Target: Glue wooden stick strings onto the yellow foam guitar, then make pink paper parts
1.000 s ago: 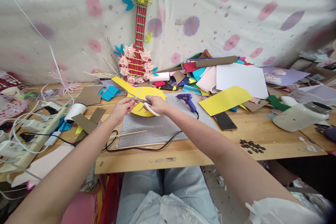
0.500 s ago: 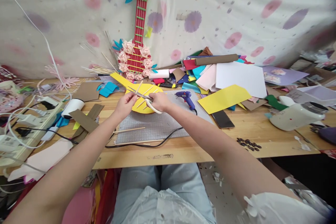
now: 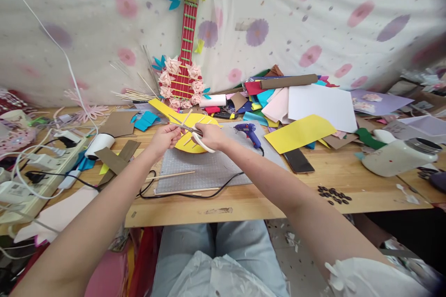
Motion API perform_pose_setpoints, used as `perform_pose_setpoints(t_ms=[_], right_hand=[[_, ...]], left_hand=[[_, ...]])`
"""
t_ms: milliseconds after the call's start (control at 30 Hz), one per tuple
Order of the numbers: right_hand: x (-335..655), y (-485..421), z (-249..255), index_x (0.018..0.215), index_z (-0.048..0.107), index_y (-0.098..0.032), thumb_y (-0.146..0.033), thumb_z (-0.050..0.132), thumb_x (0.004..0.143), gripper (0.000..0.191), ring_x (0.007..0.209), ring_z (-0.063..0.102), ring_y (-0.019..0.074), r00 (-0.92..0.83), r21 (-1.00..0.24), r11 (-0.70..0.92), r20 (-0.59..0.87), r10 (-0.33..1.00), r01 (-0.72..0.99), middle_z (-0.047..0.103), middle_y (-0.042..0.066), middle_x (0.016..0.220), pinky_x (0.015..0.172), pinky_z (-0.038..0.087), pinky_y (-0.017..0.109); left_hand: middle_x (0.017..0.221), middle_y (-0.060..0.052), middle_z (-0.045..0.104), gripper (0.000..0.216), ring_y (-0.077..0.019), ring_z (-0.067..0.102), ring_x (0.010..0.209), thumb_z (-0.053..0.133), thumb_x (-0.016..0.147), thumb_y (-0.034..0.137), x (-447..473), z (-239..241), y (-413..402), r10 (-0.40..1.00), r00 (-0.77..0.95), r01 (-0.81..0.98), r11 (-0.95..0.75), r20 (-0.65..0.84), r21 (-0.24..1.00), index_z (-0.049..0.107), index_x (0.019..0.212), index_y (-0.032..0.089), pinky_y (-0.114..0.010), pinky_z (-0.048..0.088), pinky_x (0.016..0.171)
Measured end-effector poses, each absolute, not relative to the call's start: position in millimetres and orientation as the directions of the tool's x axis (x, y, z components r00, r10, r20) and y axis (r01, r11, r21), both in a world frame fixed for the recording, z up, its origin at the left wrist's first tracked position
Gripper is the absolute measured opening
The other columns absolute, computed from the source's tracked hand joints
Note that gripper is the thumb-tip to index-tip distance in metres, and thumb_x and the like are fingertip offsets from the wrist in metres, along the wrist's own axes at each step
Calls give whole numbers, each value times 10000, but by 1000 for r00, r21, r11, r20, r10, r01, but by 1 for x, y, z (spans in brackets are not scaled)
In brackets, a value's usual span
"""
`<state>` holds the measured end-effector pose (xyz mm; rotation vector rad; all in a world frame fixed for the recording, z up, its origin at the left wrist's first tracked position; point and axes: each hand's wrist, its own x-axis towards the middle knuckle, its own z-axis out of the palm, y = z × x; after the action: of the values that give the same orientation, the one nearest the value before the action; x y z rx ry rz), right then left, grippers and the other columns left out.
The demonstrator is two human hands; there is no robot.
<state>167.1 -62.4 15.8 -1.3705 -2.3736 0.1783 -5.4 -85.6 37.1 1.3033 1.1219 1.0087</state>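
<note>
My right hand (image 3: 211,136) is closed around the white-handled scissors (image 3: 199,138), whose blades point left toward my other hand. The fingers of my left hand (image 3: 167,138) are pinched together at a thin wooden stick (image 3: 187,116), which crosses close to the scissor blades; the pinched end is hidden. Beneath both hands lies a yellow guitar-shaped piece (image 3: 191,147), its neck pointing to the upper left. Several short pale sticks lie slanted across its body. It rests on a grey cutting mat (image 3: 209,164), near a purple glue gun (image 3: 248,133).
A red toy guitar (image 3: 188,37) with pink paper flowers leans against the curtain. Coloured sheets, including a yellow one (image 3: 301,133), are heaped right of the mat. A phone (image 3: 298,161), white jar (image 3: 400,158) and dark beads (image 3: 334,195) lie there too. Left stands a power strip (image 3: 49,176).
The view has shifted slightly, so everything sits a little lower and to the right. My hands stay over the yellow piece, with the scissors still in my right hand.
</note>
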Motion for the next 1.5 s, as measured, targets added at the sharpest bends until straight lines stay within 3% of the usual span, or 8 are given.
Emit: perform_pose_setpoints(t_ms=[167,400,533,667,867,1067,1333,1500], right_hand=[[167,-65,13,810,612,-180,-457,447,731,331,700,552,159,-404,-304,464,243,882,832,650,48,785,563,280,231],[168,-59,14,819,620,-169,-474,418,753,371,724,561,171,-370,-275,418,211,905,866,655,76,812,571,288,238],[172,-59,10,872,582,-189,-450,437,744,325,710,551,154,-409,-304,470,245,879,829,646,45,833,560,280,224],[172,-63,5,851,562,-195,-425,440,737,285,682,529,137,-439,-344,526,301,847,778,630,15,794,549,261,212],[173,-66,6,786,586,-187,-399,452,722,258,642,520,130,-439,-359,536,321,839,764,626,12,722,545,253,215],[175,-66,12,758,610,-174,-446,483,701,305,678,532,145,-372,-359,439,242,896,824,635,43,739,556,271,225],[200,-63,16,889,566,-178,-503,461,726,378,701,549,137,-349,-575,323,70,935,752,629,26,847,571,342,213],[242,-78,9,909,607,-148,-521,463,726,439,820,591,260,29,-312,-64,-115,993,948,634,141,895,640,399,311]], left_hand=[[445,71,281,153,-15,192,351,577,667,273,-7,42,-85,979,186,68,69,-81,995,529,662,128,-160,93,359],[427,61,298,115,-30,254,354,534,692,235,6,36,-76,996,37,112,-88,84,990,533,642,132,-174,143,363],[434,72,253,134,-16,174,336,532,713,248,1,42,-75,970,212,82,105,-120,991,518,642,135,-156,92,347],[462,80,189,153,-11,121,344,532,725,247,-11,52,-77,833,455,39,336,-316,941,479,628,141,-132,67,326],[486,77,158,170,-7,92,345,507,754,248,-18,59,-74,751,562,21,406,-347,914,468,626,143,-111,81,296],[466,76,196,156,-4,114,330,493,761,216,-12,58,-69,807,480,-3,394,-345,919,478,629,134,-110,75,291],[466,69,272,88,-14,167,334,453,752,180,7,62,-70,962,191,-7,199,-194,980,497,689,137,-137,88,324],[441,55,314,111,-48,238,367,500,668,211,11,47,-71,991,95,342,53,-91,938,568,645,126,-191,139,371]])
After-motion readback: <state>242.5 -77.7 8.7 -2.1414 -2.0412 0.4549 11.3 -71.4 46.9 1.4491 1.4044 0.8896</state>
